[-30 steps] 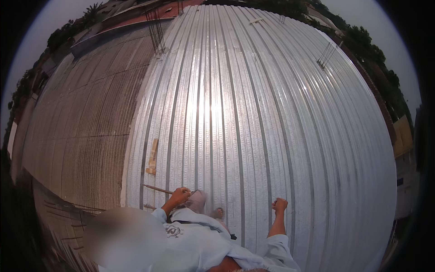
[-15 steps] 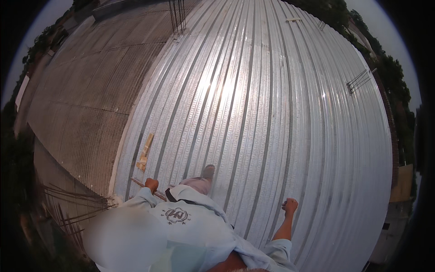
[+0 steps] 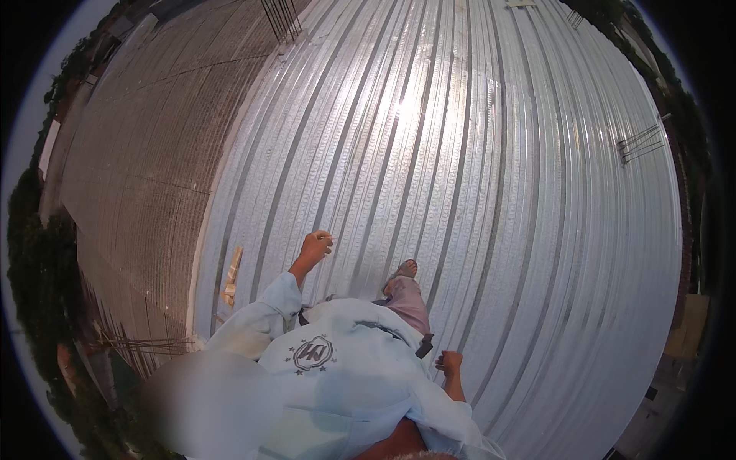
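Ahead of my body, my left hand is held out over the ribbed metal sheeting. Its fingers are curled closed, and a small pale bit shows at the fingertips; I cannot make out what it is. Low at my right side hangs my right hand, closed in a loose fist with nothing seen sticking out of it. Neither hand touches the sheeting. My foot, in an open sandal, stands on the ribs between the hands.
Left of my left hand, pale tan strips lie on the metal. A corrugated brown roof adjoins along the left edge. Upright steel bars stick up at the far left and right; more rusty bars jut out at lower left.
My left hand has swung forward and right, away from the brown stick by the strips. My right hand has drawn back toward my side. The foot has stepped ahead and the view has shifted.
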Motion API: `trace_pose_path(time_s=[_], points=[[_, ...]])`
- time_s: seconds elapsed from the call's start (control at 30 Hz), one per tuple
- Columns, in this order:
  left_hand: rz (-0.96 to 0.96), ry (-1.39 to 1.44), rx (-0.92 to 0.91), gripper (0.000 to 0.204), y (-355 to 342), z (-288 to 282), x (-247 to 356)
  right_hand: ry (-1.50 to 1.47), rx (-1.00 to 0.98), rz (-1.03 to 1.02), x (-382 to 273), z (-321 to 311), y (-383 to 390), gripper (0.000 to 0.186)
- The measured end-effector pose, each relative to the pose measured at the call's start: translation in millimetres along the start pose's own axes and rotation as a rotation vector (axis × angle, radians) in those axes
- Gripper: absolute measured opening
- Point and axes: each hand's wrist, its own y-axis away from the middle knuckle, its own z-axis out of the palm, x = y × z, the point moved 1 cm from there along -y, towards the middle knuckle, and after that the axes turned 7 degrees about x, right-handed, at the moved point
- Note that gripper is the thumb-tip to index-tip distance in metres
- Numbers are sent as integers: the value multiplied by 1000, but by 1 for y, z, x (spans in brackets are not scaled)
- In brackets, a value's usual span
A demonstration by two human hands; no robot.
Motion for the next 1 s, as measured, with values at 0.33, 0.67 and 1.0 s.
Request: trace_pose_path(time_s=[0.33, 0.67, 1.0], points=[[60, -435, 114, 23, -87, 87, 19, 33, -34, -794, -681, 13, -74, 21], [447, -1020, -37, 16, -369, 193, 218, 76, 44, -472, -892, 14, -211, 19], [47, 107, 121, 33, -643, 355, 715, 39, -37, -133, -1028, -16, -336, 14]])
